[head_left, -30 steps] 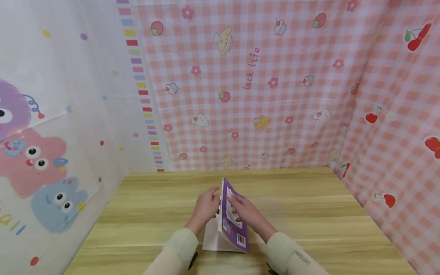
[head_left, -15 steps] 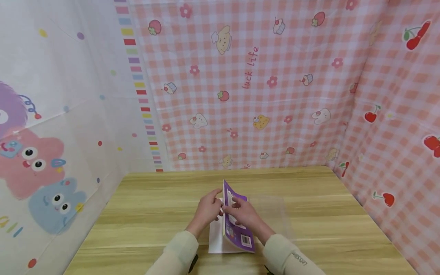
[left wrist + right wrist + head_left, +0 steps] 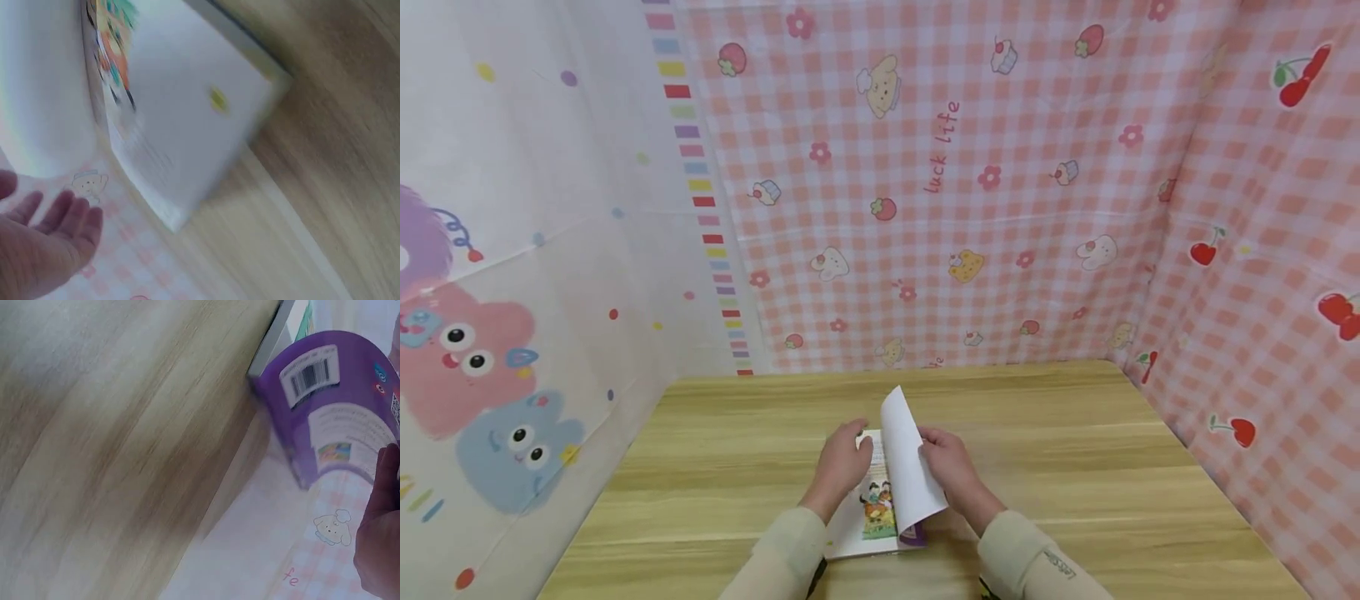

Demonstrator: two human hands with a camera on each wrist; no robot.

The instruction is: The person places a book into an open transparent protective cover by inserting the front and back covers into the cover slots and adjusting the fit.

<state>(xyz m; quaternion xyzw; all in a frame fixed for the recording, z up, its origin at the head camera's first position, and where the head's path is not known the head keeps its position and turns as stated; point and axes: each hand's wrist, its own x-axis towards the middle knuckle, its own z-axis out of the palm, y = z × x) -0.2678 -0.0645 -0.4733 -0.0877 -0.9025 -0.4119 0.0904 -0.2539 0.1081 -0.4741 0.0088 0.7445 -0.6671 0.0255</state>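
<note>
In the head view a book (image 3: 880, 500) lies open on the table, its left page showing a colourful drawing of figures. A white leaf (image 3: 910, 475) stands up and curves on the right, with a bit of purple below it. My right hand (image 3: 955, 471) grips this raised side at its outer edge. The right wrist view shows fingers against the bent purple cover (image 3: 319, 406), which bears a barcode. Beside the left page is my left hand (image 3: 842, 462), its fingers relaxed. In the left wrist view that hand (image 3: 47, 250) holds nothing and appears apart from the blurred page (image 3: 181, 119).
The wood-grain table (image 3: 737, 467) extends on both sides of the book. A pink checked cloth (image 3: 955, 192) hangs behind it, and a white cloth with cartoon figures (image 3: 497, 358) hangs on the left. Cherry-print cloth (image 3: 1255, 333) closes off the right side.
The purple cover stood upright facing right between my hands; now the raised side curves and shows white, and the illustrated left page is exposed. My right hand has shifted to its outer edge.
</note>
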